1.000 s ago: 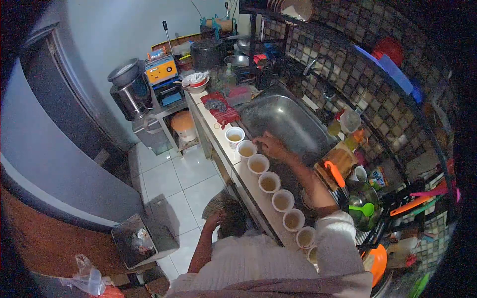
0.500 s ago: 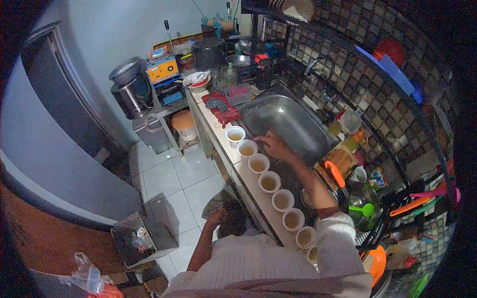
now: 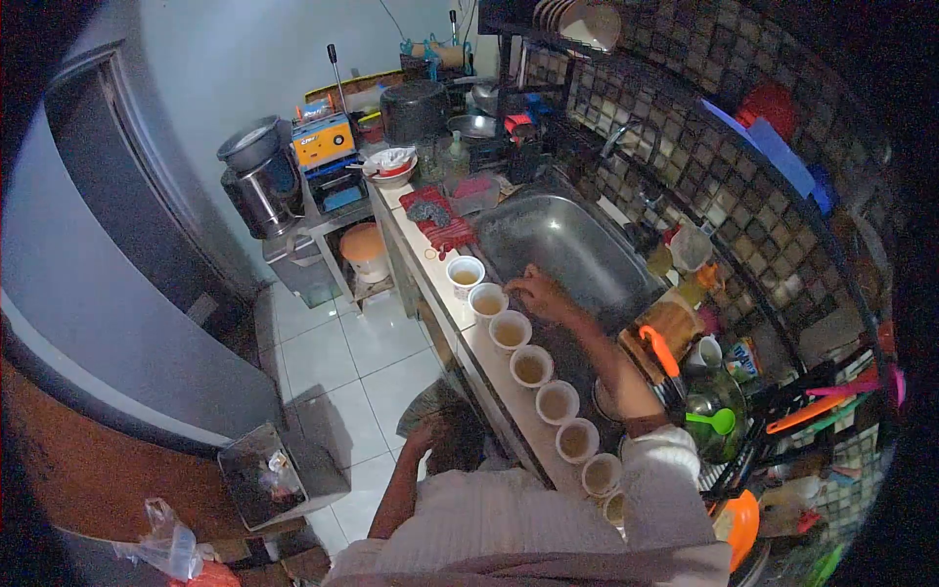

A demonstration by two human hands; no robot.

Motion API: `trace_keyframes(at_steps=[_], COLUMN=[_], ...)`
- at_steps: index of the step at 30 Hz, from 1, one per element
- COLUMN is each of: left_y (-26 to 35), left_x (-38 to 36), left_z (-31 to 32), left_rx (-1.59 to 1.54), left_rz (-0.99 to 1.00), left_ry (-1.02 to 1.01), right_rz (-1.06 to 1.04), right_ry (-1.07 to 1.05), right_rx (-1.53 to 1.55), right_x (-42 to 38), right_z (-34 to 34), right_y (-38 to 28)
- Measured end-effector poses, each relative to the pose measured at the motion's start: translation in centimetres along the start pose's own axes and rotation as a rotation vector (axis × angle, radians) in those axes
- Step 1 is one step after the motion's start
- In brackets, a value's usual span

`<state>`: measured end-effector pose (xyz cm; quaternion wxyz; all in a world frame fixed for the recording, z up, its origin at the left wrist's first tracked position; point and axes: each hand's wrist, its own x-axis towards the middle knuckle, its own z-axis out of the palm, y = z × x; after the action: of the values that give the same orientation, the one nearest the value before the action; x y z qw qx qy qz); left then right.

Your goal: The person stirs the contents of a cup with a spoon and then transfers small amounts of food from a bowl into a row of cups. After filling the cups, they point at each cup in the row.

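A row of white paper cups (image 3: 533,367) runs along the front edge of the counter (image 3: 436,256), each filled partway with a pale brownish liquid; lined up close together, they can be reached one after another in a single sweep of the arm. The right hand (image 3: 536,291) rests at the far part of this row, fingers curled down just beside the second cup from the far end (image 3: 487,300), on the sink side of it. Whether the fingers pinch something small or merely touch the rim cannot be told at this size. The farthest cup (image 3: 465,273) stands a little beyond the hand.

The left hand (image 3: 427,433) hangs below the counter edge, away from the cups, and seems closed around a fanned sheaf of paper, possibly banknotes (image 3: 432,400); it is too dim to be sure.

Directly behind the cups lies the steel sink (image 3: 567,245), its basin bare. Past the far end of the row sits a red cloth (image 3: 442,223). Beyond that, off the counter's end, stand an orange machine (image 3: 322,139) and a steel urn (image 3: 259,181). To the near side of the sink, a green ladle (image 3: 716,422) rests in a pot.
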<state>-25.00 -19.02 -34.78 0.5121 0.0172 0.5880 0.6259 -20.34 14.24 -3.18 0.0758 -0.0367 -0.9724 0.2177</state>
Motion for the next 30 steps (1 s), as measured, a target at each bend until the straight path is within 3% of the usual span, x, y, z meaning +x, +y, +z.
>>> trace_keyframes(at_steps=[2,3,5,7,9,11,12,14,17,19,24,27,29,30], left_y=[1.0,1.6,2.7,1.9,0.3,-0.7,-0.6,-0.6,-0.4,-1.5,-1.4,-1.5,0.1,0.7], left_x=[-1.4,-2.2,-2.6,-1.9,-0.7,0.5,0.2,-0.1,0.0,1.3,1.6,0.7,-0.1,-0.7], left_z=[0.0,0.6,2.2,1.8,0.6,-0.9,-0.7,0.2,0.3,-0.4,-1.0,-0.7,0.4,0.8], left_rx=[0.770,0.769,0.027,0.004,-0.018,0.468,0.468,0.138,0.130,0.057,0.099,0.181,0.077,0.076], left_rz=[0.715,0.710,0.002,-0.002,-0.006,0.455,0.455,0.225,0.063,0.049,0.021,0.152,-0.030,-0.031], left_ry=[-0.199,-0.200,0.040,0.034,0.031,-0.169,-0.169,-0.071,0.039,0.004,-0.104,-0.074,0.041,0.040], right_rz=[0.058,0.093,0.129,-0.022,-0.036,-0.054,-0.078,-0.103,-0.046,0.050,-0.041,-0.040,-0.047,-0.084], right_ry=[-0.088,-0.009,0.072,0.101,0.092,0.088,0.137,0.187,0.156,0.034,0.088,0.107,0.140,0.163], right_rx=[-0.006,0.056,0.113,-0.018,-0.053,-0.090,-0.069,-0.050,-0.017,-0.049,-0.047,-0.010,0.030,0.042], right_x=[0.0,-0.4,-0.4,0.1,0.6,1.1,1.3,1.6,1.8,1.5,1.0,1.4,1.1,0.8], right_z=[0.0,0.3,0.7,1.3,1.4,1.8,2.4,3.1,2.1,1.3,0.7,1.5,1.6,1.3], right_y=[0.0,-0.2,-0.1,0.4,0.3,0.5,0.7,1.4,0.0,-1.2,-1.6,0.5,1.5,1.4])
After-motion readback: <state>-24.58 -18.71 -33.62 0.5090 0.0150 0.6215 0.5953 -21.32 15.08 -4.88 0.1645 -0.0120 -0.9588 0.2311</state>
